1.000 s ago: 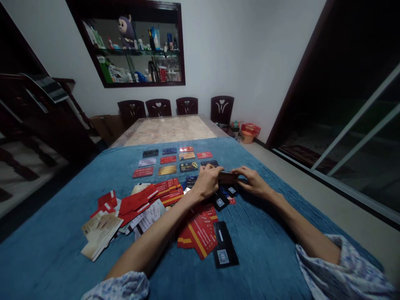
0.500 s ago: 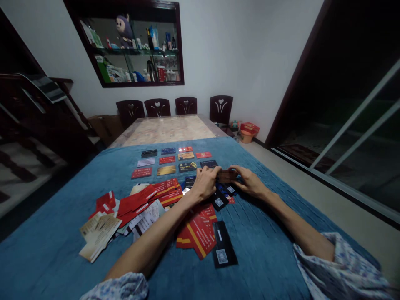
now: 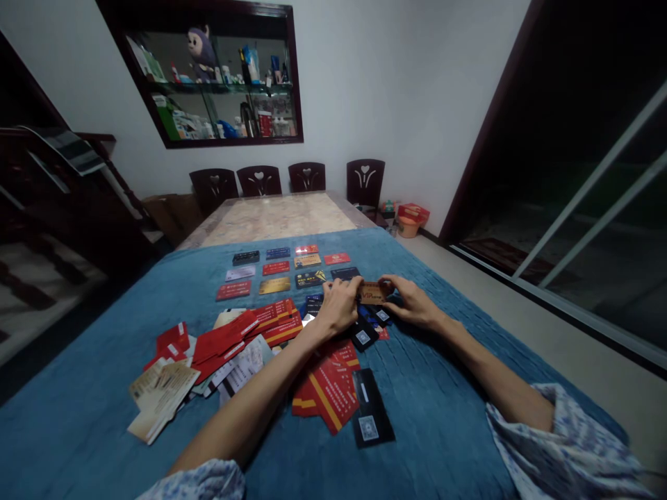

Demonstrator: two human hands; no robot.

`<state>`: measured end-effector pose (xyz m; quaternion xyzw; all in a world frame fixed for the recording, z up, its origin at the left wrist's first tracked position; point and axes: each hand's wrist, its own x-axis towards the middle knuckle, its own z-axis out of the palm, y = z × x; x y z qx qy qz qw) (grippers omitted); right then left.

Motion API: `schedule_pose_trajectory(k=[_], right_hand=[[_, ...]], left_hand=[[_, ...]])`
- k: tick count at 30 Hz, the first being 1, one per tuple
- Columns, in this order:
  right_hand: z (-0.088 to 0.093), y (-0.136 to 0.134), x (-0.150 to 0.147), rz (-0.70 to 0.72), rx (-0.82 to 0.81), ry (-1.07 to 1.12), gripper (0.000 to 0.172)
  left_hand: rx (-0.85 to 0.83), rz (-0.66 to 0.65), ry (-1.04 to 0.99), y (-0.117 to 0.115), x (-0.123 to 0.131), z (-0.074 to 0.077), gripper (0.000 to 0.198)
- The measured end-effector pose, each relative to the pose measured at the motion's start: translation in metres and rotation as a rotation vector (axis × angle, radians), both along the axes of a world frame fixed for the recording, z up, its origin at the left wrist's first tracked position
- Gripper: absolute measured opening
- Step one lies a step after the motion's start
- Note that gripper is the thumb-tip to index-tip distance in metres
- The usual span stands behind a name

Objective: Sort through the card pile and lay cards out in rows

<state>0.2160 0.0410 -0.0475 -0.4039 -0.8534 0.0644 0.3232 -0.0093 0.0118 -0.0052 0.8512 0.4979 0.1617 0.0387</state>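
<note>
A gold-brown VIP card (image 3: 372,294) is held up between my two hands, its printed face toward me. My left hand (image 3: 340,304) pinches its left end, and my right hand (image 3: 410,300) grips its right end with thumb and fingers. Below them lie black cards with square codes, one of them a black card (image 3: 363,336) partly under my left hand. Closer to me, red cards (image 3: 331,389) are fanned out beside a long black card (image 3: 372,408). Left of my forearm is a loose heap of red cards (image 3: 224,340) and pale cards (image 3: 167,396).
Rows of cards lie beyond my hands, including a gold card (image 3: 274,285) and a black VIP card (image 3: 310,279). A blue cloth (image 3: 442,417) covers the near table; its stone top (image 3: 281,214) shows farther off. Chairs (image 3: 365,182) stand at the far end.
The card between my hands has tilted up, so its VIP lettering now shows. Both hands keep their hold at nearly the same place; the whole view has shifted slightly.
</note>
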Motion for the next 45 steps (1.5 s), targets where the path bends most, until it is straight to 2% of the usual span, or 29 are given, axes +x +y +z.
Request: schedule_pose_trajectory(k=[8, 33, 45], right_hand=[[0.0013, 0.0002, 0.002, 0.045, 0.001, 0.004, 0.05], [-0.0016, 0.0025, 0.0038, 0.015, 0.12, -0.078, 0.049], [0.0034, -0.0006, 0.001, 0.036, 0.108, -0.097, 0.047]], left_hand=[[-0.043, 0.014, -0.029, 0.0003, 0.0014, 0.0012, 0.058], [-0.029, 0.02, 0.021, 0.006, -0.0051, 0.0006, 0.049], [-0.033, -0.005, 0.033, 0.0088, -0.0081, 0.0003, 0.044]])
